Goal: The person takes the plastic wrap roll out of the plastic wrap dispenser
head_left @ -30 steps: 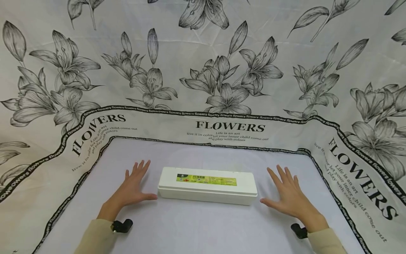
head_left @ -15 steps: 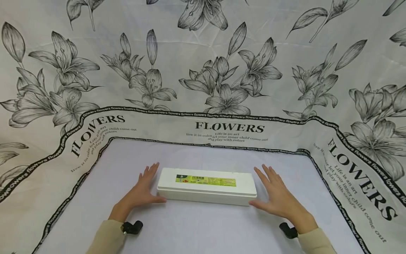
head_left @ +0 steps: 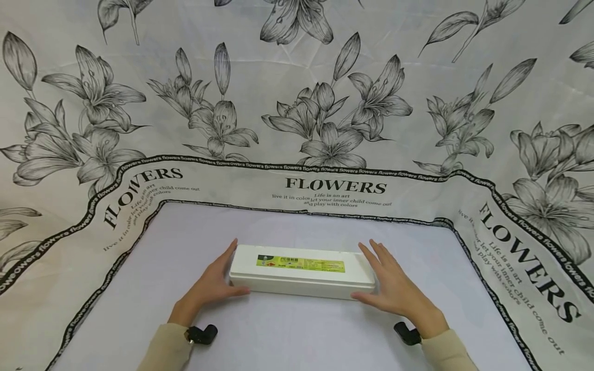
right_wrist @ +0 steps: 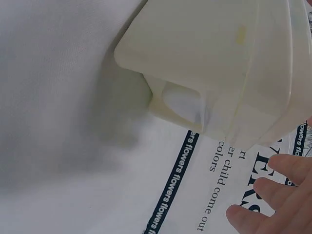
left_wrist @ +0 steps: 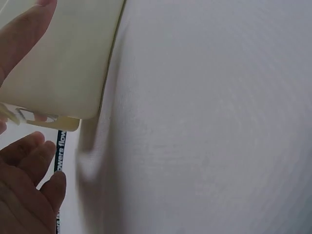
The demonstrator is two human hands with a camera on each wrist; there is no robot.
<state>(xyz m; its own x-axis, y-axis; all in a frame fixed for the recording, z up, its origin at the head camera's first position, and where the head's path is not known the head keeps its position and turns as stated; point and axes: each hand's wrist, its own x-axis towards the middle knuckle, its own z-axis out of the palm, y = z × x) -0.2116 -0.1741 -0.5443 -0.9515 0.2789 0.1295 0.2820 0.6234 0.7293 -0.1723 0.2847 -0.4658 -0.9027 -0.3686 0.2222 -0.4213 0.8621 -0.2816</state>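
Head view: a long white box (head_left: 301, 276) rests on the white tabletop (head_left: 297, 335), at 6 o'clock from the frame centre. Its yellow-green label (head_left: 300, 263) faces up. The left hand (head_left: 214, 282) is positioned at the 9 o'clock end of the box, the right hand (head_left: 393, 283) at the 3 o'clock end. The left thumb lies by the front face at 8 o'clock; the right thumb lies by the front face at 4 o'clock. The right fingers extend, spread, toward 2 o'clock. Each wrist carries a black device (head_left: 202, 335) at the cuff of a beige sleeve (head_left: 167, 348). Floral fabric (head_left: 297, 67) stands beyond the tabletop at 12 o'clock.

Left wrist view: this shows the left fingers, largely concealed in the head view. Three are lightly bent, with gaps between them, at 8 o'clock, just beside the box end. The thumb, at 10 o'clock, overlaps the long face; firm contact cannot be confirmed from this angle.

Right wrist view: the box end, at 1 o'clock, has a rounded recess (right_wrist: 183, 101), hidden from the head camera. Three spread fingers at 4 o'clock are apart from the box.
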